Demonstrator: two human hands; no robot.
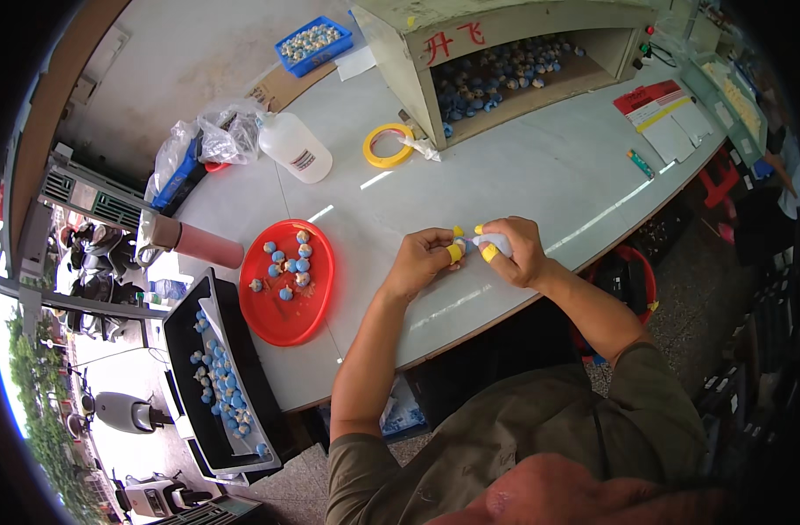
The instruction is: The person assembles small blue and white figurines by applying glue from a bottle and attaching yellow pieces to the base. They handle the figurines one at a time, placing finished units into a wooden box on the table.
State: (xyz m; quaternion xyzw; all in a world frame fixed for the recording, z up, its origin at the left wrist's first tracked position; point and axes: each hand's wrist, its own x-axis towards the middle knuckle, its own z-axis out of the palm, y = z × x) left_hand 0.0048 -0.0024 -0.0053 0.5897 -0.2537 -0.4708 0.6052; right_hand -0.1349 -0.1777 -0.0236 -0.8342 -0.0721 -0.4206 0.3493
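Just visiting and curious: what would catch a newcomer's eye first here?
Probably the bright red tray at left, dotted with small blue-and-white pieces. Next, the left hand and right hand near the table's front edge, some fingertips wrapped in yellow. Beyond them, a box-like booth holds many more blue pieces.

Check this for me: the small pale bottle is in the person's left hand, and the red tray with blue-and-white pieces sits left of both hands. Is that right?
Not quite: the head view shows the small pale bottle in the person's right hand. The red tray with blue-and-white pieces does sit left of both hands.
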